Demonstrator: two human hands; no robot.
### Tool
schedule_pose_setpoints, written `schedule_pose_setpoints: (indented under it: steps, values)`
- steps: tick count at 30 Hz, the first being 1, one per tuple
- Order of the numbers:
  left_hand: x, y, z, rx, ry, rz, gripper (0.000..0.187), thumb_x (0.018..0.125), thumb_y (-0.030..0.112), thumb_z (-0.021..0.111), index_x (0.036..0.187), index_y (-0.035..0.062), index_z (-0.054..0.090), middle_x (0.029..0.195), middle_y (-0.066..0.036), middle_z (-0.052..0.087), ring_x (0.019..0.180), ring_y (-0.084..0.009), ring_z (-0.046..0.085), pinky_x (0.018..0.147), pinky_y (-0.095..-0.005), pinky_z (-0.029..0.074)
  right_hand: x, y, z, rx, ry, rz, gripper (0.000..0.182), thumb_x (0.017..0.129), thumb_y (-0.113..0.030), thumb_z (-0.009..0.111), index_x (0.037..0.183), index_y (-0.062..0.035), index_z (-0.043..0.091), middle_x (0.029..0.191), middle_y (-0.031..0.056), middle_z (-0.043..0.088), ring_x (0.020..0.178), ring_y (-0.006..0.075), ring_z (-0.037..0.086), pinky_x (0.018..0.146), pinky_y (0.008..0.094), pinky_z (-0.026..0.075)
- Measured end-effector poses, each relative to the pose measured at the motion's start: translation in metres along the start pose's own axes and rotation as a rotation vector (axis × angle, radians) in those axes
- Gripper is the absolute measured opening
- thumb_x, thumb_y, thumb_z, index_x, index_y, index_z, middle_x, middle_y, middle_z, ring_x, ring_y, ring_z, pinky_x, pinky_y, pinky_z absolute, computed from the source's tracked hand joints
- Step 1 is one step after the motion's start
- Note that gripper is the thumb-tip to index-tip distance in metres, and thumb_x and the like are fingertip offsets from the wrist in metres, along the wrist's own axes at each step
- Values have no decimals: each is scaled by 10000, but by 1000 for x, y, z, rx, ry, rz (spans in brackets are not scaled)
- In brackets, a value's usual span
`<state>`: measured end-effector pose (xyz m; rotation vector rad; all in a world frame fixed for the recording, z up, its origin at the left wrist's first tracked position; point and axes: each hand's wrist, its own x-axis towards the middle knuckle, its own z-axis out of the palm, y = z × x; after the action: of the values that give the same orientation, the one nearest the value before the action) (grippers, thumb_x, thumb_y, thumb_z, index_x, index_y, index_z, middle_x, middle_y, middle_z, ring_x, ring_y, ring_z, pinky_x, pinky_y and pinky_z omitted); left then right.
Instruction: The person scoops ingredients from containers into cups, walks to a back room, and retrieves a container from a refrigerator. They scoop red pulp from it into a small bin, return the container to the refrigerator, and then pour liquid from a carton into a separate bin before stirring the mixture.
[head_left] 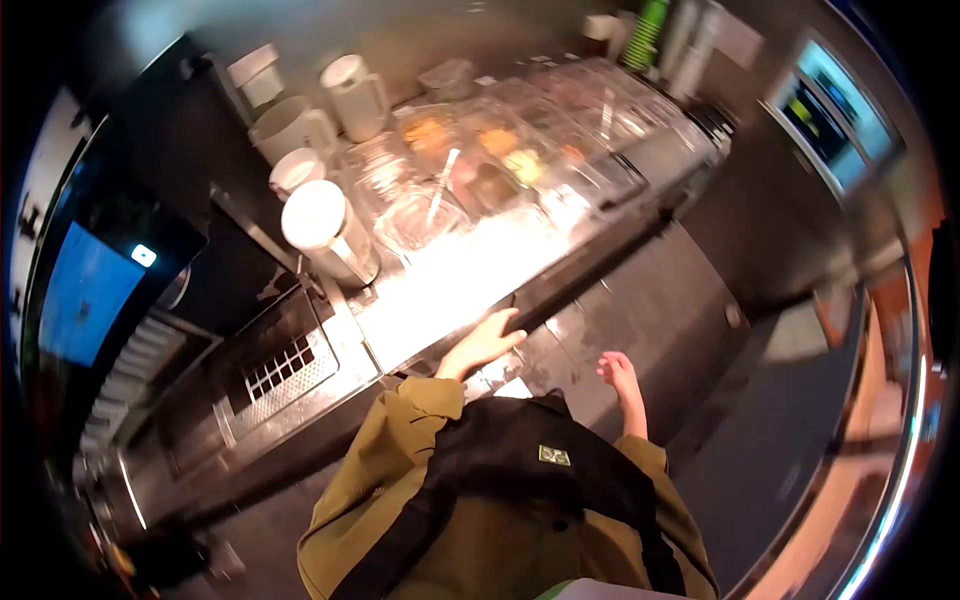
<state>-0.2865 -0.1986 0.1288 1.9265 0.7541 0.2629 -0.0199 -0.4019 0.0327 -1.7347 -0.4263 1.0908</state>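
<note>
My left hand (pixel 485 343) reaches to the front edge of the lit steel counter (pixel 455 290), its fingers stretched out and apart. No held object shows in it. My right hand (pixel 617 370) hangs in front of my body, away from the counter, with fingers loosely bent and nothing visible in them. Beyond my left hand stand clear food tubs (pixel 420 222), some with orange and yellow-green contents, and a pale-handled utensil (pixel 441 186) leans in one. A white-lidded pitcher (pixel 330 233) stands at the counter's left part.
More pitchers (pixel 355 97) stand behind at the left. A perforated metal drain tray (pixel 285 385) is set into the left counter, near a blue-lit screen (pixel 90 295). Green stacked cups (pixel 646 35) stand at the back. Dark floor tiles (pixel 640 300) lie below the counter.
</note>
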Motion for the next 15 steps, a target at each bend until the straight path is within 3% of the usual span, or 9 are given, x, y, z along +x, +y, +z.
schedule_pose_setpoints:
  steps: [2,5,8,13,15]
  values:
    - [24,20,-4,67,75,-86,656,810,372,550,1281,-46,365,1274,-263,423,1201,-351,408,1009,-365,323,57,-22,-19,27,-73,44,208,904,-242,483,1048,-105,545,864,33,607,687,133,594,562,228,450]
    - [48,13,-3,-69,317,-309,629,816,364,549,1272,-36,382,1223,-270,463,1150,-357,455,976,-377,356,168,-57,-39,137,-354,4,252,872,-261,560,1059,-95,531,853,39,597,669,146,565,537,249,430]
    - [52,-10,11,-17,711,-472,583,814,321,557,1248,-37,403,1161,-262,507,1086,-349,506,910,-384,407,250,-124,-37,75,-340,44,378,834,-350,561,1125,-112,509,933,67,593,725,177,553,607,298,434]
    - [12,3,54,-307,967,-549,540,813,309,589,1220,-11,433,1157,-232,528,1049,-317,545,872,-367,447,356,-197,-26,62,-533,66,362,839,-401,527,1052,-113,476,798,9,586,663,159,535,574,291,421]
    - [-9,17,69,-350,1054,-631,538,817,328,600,1212,-1,442,1141,-208,549,1040,-306,554,867,-365,453,362,-210,-17,-5,-474,-8,434,819,-466,540,1058,-110,466,819,16,561,676,153,526,566,277,414]
